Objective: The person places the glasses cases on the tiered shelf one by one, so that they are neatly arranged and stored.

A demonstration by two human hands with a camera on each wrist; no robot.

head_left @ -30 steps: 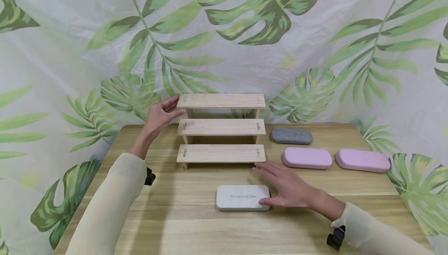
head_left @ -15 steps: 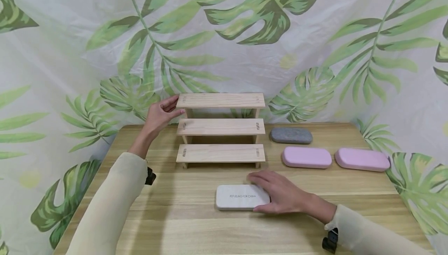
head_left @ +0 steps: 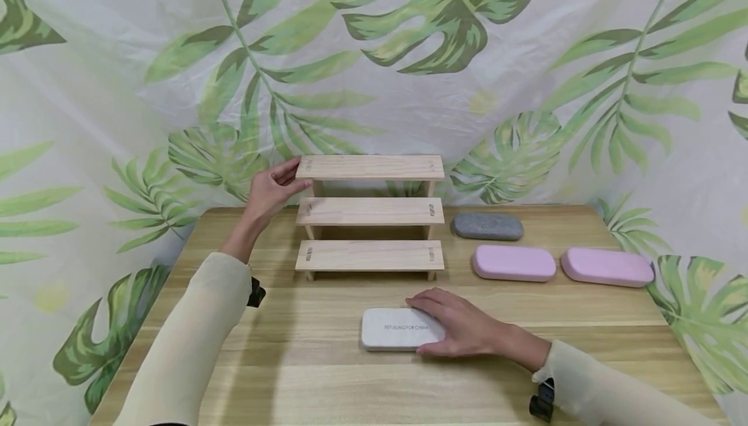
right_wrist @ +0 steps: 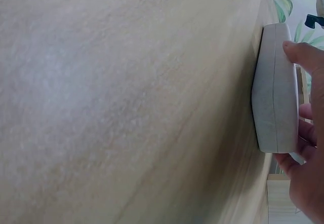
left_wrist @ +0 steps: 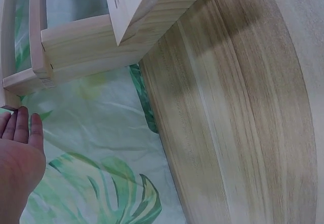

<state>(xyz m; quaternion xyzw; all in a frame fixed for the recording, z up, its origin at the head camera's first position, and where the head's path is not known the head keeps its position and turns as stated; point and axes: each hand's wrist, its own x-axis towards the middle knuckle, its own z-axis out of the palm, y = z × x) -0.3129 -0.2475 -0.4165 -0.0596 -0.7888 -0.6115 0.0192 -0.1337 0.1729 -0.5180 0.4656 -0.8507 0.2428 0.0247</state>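
White case (head_left: pixel 386 340): flat on the table (head_left: pixel 318 384), in front of the wooden rack (head_left: pixel 369 256), nearer its right half.
Long axis: left to right, roughly parallel to the rack's 3 steps.
Lettering: "REFUELING FOR CHINA" on the upward face, upright as read from the person's side.
Right hand (head_left: pixel 461 327): in front of the rack, over the case's right end; gripping it, thumb on the near long side, fingers bent over the far side.
Right sleeve (head_left: pixel 608 384): slants in from the front right of the rack.
Left hand (head_left: pixel 270 190): at the left end of the rack's top step, fingers extended, tips touching the board, thumb spread apart below them.
Left sleeve (head_left: pixel 189 332): rises from the front left of the rack.
Grey case (head_left: pixel 487 226): right of the rack's middle step.
2 pink cases (head_left: pixel 514 263): end to end, right of its bottom step.
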